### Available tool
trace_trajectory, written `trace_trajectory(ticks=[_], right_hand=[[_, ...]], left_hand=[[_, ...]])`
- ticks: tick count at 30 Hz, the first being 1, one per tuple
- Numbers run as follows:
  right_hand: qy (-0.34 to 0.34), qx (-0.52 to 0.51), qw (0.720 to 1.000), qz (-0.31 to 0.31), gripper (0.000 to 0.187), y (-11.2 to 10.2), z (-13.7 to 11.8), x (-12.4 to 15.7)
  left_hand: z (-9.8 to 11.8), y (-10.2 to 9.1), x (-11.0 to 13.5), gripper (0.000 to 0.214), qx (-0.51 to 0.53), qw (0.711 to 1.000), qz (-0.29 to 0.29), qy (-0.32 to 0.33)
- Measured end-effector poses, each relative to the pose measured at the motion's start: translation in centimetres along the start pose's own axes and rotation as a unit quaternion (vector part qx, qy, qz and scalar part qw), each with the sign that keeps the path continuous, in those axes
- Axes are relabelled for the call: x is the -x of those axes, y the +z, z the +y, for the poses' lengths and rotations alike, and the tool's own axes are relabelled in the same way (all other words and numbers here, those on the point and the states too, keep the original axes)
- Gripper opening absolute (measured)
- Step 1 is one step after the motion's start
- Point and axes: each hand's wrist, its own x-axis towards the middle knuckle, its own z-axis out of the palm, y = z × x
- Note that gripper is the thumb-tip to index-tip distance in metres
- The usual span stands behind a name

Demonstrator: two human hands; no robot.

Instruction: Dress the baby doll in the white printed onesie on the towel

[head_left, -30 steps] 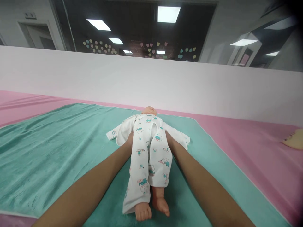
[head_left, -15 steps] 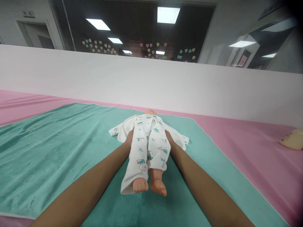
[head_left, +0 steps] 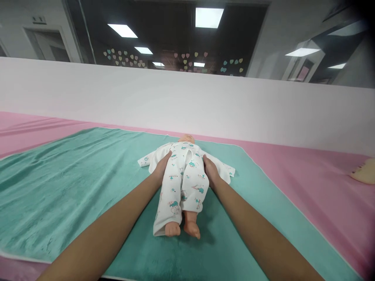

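A baby doll (head_left: pixel 191 226) lies on its back with its feet toward me, on a green blanket. It wears white printed trousers (head_left: pixel 191 187) and a white long-sleeved top (head_left: pixel 217 159) spread out at both sides. My left hand (head_left: pixel 162 167) is closed around the doll's left-side hip in the picture, thumb on the trousers. Against the opposite hip, my right hand (head_left: pixel 211 171) grips likewise, its lower fingers hidden. One trouser leg reaches down to the foot; the other ends above the ankle. The doll's head (head_left: pixel 186 138) shows only in part.
The green blanket (head_left: pixel 88 187) covers a pink sheet (head_left: pixel 288 168). A white wall panel (head_left: pixel 187 103) rises behind, with dark glass and heart stickers above. At the far right edge lies a yellowish object (head_left: pixel 365 171), partly cut off.
The doll's legs have come down slightly and shifted a little. Both my hands now show more, with thumbs visible at the hips, where before they were mostly hidden beside and behind the trousers.
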Motion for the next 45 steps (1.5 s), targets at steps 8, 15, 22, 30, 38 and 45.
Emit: trace_trajectory(ticks=[8,15,22,30,38,45], right_hand=[[-0.199,0.177,0.964,0.008,0.033,-1.3,-2.8,7.6],[-0.351,0.371,0.812,-0.284,0.017,-2.8,-4.1,14.0],[-0.412,0.399,0.791,-0.213,0.024,-3.0,-2.1,14.4],[-0.305,0.470,0.807,-0.186,0.015,-3.0,-1.3,14.6],[-0.205,0.436,0.851,-0.208,0.007,-2.7,-2.0,14.9],[-0.193,0.322,0.882,-0.285,0.014,-3.3,-3.4,14.5]], left_hand=[[0.1,-1.3,0.0,0.050,-0.247,0.927,0.218,0.179],[0.4,-1.2,0.2,0.026,-0.466,0.801,0.201,0.319],[0.6,0.9,1.7,0.020,-0.512,0.774,0.076,0.366],[0.7,2.6,2.1,0.025,-0.615,0.716,-0.003,0.330],[-0.1,3.9,2.3,0.020,-0.706,0.640,-0.001,0.304],[0.4,3.9,3.0,0.020,-0.681,0.648,-0.027,0.340]])
